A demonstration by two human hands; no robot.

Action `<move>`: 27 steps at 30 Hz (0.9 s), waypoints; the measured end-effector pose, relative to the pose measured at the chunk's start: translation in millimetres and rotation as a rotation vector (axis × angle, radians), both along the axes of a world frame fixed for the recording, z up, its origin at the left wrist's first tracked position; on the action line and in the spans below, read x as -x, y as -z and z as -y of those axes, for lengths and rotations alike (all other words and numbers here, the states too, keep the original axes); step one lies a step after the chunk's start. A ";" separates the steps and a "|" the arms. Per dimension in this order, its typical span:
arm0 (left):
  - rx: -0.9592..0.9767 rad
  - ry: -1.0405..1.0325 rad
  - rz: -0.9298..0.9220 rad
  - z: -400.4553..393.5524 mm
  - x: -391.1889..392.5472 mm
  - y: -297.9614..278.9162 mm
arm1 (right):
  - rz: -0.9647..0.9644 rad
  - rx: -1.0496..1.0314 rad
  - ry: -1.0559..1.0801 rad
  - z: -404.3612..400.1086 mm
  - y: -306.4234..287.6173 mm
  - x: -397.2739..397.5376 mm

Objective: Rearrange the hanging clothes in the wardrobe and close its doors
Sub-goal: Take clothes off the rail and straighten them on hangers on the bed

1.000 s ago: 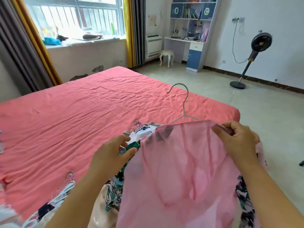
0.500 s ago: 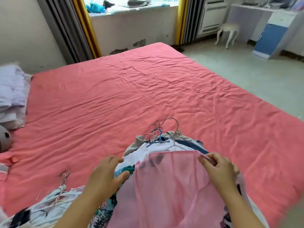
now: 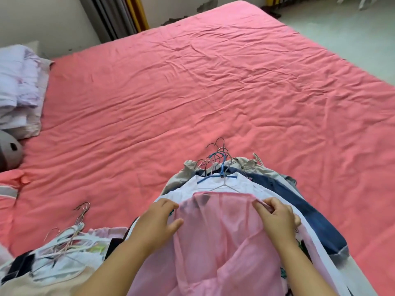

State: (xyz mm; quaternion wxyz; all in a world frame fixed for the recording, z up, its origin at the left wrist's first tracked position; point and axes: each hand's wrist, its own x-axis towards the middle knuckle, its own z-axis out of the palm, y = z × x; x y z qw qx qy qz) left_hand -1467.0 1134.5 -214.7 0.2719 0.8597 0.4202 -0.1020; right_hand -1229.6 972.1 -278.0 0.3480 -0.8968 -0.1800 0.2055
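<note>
We are pinching the pink top's (image 3: 218,236) right shoulder with our right hand (image 3: 275,221), while our left hand (image 3: 159,223) is lying relaxed and flat on its left edge. The top is lying on the clothes pile (image 3: 277,186) at the bed's (image 3: 192,92) near edge.

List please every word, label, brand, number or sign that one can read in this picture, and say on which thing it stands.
None: no readable text shows anywhere in the head view.
Pink garment: dark smudges near its top edge, no letters.
Clothes pile at left: a small greenish patch, too blurred to read.
Pink bed sheet and folded bedding: no writing.
</note>
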 end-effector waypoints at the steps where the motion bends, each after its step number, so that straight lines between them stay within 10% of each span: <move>1: 0.017 -0.002 -0.017 0.4 -2.2 3.9 | -0.010 -0.022 -0.010 0.3 5.0 -1.0; 15: 0.041 -0.014 0.021 21.5 16.0 -22.7 | -0.203 -0.193 -0.122 33.3 -55.0 51.3; 27: 0.177 0.021 0.251 87.8 193.9 -92.7 | -0.182 -0.257 -0.100 99.1 -135.1 258.7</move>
